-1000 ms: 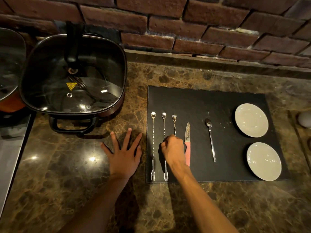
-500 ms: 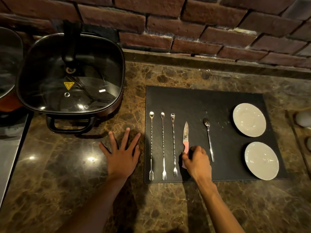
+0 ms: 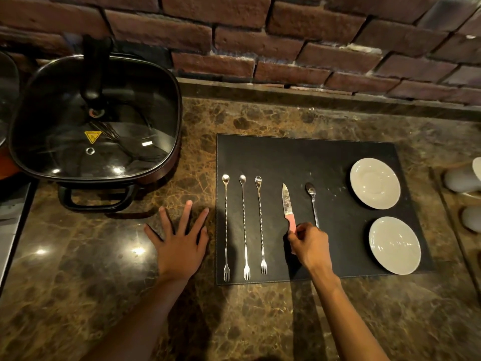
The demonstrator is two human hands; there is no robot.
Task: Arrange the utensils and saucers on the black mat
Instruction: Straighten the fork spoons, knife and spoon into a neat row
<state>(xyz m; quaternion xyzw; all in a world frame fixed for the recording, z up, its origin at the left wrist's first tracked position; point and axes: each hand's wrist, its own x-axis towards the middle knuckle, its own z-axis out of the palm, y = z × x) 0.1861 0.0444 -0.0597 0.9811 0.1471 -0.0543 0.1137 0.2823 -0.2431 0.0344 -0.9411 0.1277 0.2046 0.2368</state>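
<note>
A black mat (image 3: 299,157) lies on the marble counter. Three long twisted steel spoon-forks (image 3: 226,227) (image 3: 244,227) (image 3: 261,225) lie side by side on its left part. To their right lies a knife (image 3: 286,204) with a pink handle, blade pointing away. My right hand (image 3: 309,243) is closed on that pink handle. A small teaspoon (image 3: 313,201) lies just right of the knife. Two white saucers (image 3: 374,183) (image 3: 394,244) sit at the mat's right side. My left hand (image 3: 179,241) rests flat on the counter, fingers spread, left of the mat.
A square black pan with a glass lid (image 3: 96,118) stands at the back left, its handle (image 3: 96,201) close to my left hand. A brick wall (image 3: 260,43) runs behind. White objects (image 3: 463,178) sit on a wooden tray at the far right edge.
My right hand left the third spoon-fork, moved right and took the knife's pink handle. The knife now sits farther from the spoon-forks. My left hand stayed put.
</note>
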